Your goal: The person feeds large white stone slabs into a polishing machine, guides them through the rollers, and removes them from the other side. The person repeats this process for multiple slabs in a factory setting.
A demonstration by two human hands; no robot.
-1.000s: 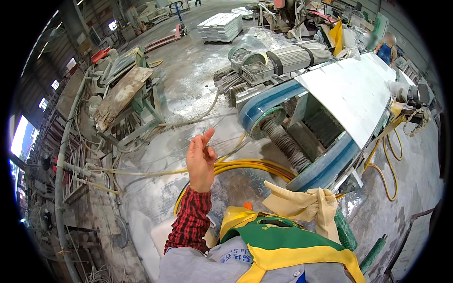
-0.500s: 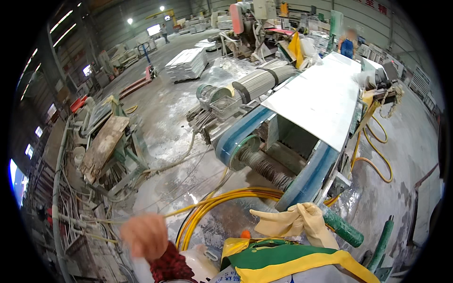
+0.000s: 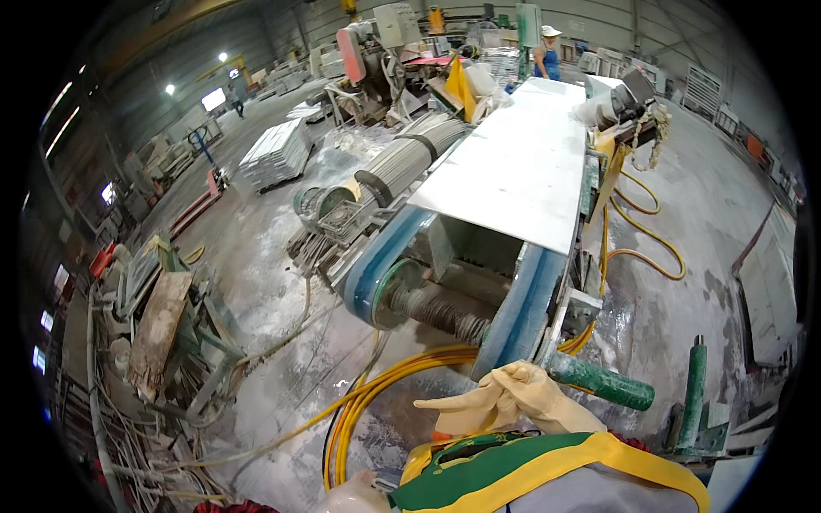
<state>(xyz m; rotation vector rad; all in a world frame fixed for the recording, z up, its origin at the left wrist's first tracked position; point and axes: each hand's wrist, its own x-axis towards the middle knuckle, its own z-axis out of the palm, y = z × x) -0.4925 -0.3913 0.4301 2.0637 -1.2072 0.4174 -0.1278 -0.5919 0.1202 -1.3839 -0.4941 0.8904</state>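
My right hand (image 3: 537, 395) wears a cream rubber glove, its fingers bent closed in front of my chest. From its grip a second cream rubber glove (image 3: 462, 410) sticks out to the left, looking limp. Below it spreads the green apron (image 3: 487, 466) with yellow trim that I wear. Only a red checked sleeve (image 3: 235, 507) of my left arm shows at the lower edge; the left hand itself is out of the picture. Just beyond the gloves stands the near end of a conveyor with blue belts (image 3: 513, 316), carrying a large white slab (image 3: 513, 162).
A green roller (image 3: 603, 382) juts right from the conveyor's near end, and a green post (image 3: 691, 393) rises beyond it. Yellow hoses (image 3: 376, 389) curve across the wet floor. Weathered boards (image 3: 160, 333) lean at left. Another person (image 3: 547, 58) stands behind the slab.
My bare left hand has dropped out at the lower edge. The view has turned right, so the conveyor appears farther left. My right hand still grips the loose glove.
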